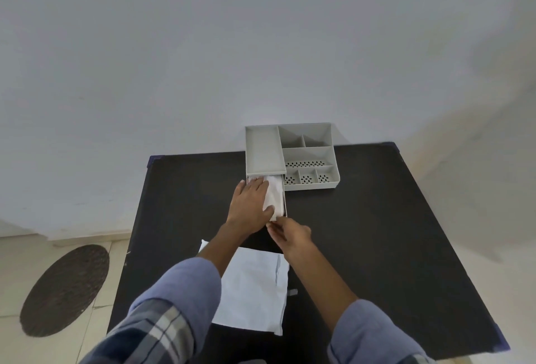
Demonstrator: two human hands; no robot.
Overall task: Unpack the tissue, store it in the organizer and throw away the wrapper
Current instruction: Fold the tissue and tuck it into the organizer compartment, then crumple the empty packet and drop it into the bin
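White tissue (275,195) in organizer (307,157) drawer | left hand (252,207) flat, open – pressing it | right hand (290,236) pinching drawer front

Your flat left hand (251,204) covers much of the white folded tissue (275,195) in the grey plastic organizer's pulled-out drawer (285,207). Your blue left sleeve (185,285) hides one corner of the pale flat wrapper (255,288). The black square desk (377,233) and both arms run past the bottom edge.
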